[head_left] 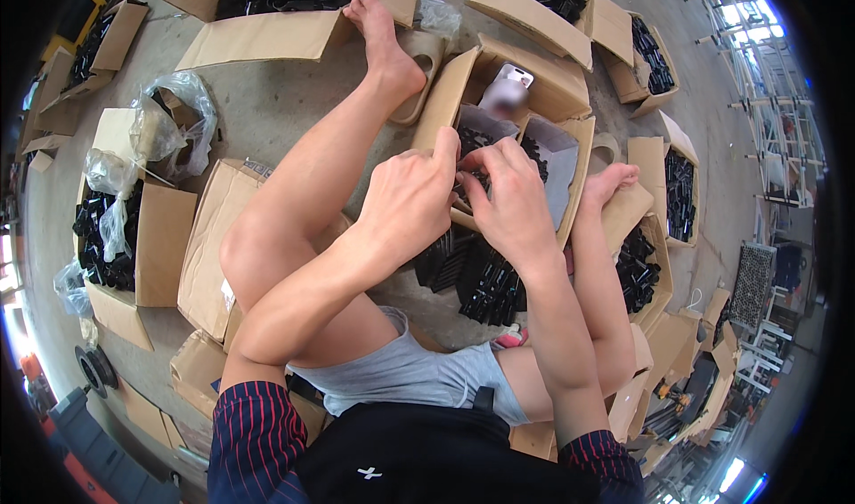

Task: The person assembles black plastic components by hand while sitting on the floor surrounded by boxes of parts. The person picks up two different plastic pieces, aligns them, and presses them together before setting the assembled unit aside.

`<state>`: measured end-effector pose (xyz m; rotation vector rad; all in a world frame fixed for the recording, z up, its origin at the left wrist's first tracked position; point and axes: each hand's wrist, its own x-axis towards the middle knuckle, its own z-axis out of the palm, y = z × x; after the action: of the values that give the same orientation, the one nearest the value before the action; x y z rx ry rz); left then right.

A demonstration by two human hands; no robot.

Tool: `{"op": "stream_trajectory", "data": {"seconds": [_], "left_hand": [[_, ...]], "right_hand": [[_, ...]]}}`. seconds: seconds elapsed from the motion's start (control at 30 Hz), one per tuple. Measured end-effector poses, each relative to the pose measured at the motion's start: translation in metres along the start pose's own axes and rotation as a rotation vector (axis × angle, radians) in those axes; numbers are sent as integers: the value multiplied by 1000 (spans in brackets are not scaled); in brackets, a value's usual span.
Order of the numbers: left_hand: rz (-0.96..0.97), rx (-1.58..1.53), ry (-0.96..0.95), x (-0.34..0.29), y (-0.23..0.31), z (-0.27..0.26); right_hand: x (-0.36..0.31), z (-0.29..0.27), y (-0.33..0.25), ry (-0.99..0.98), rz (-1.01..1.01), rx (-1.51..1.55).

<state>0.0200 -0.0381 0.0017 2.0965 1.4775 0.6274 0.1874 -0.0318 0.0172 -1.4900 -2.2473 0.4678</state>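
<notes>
My left hand (408,188) and my right hand (514,197) meet in front of me, over the near side of an open cardboard box (583,148). Both are closed, fingertips bent inward and nearly touching. Something small and dark shows between them, too covered to name. Inside the box, grey dividers (559,170) separate heaps of small black parts (479,139). A phone (517,75) lies at the box's far end, its screen blurred. Just below my hands, a stack of long black plastic pieces (492,281) rests on the floor between my legs.
Open cartons of black parts surround me, among them a far-left carton (258,45), a left carton (165,246) with clear plastic bags (183,117), and a right carton (663,188). My bare feet flank the middle box. Metal racks (757,85) stand at far right.
</notes>
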Motion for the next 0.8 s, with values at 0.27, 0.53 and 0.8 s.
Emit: {"op": "stream_trajectory", "data": {"seconds": [0.27, 0.53, 0.8], "left_hand": [[-35, -65, -5, 3, 1, -13], [-278, -548, -3, 18, -18, -18], [-473, -1094, -154, 27, -24, -21]], "right_hand": [[-3, -18, 21, 322, 168, 176], [-59, 9, 172, 189, 658, 25], [-58, 57, 206, -83, 630, -34]]}}
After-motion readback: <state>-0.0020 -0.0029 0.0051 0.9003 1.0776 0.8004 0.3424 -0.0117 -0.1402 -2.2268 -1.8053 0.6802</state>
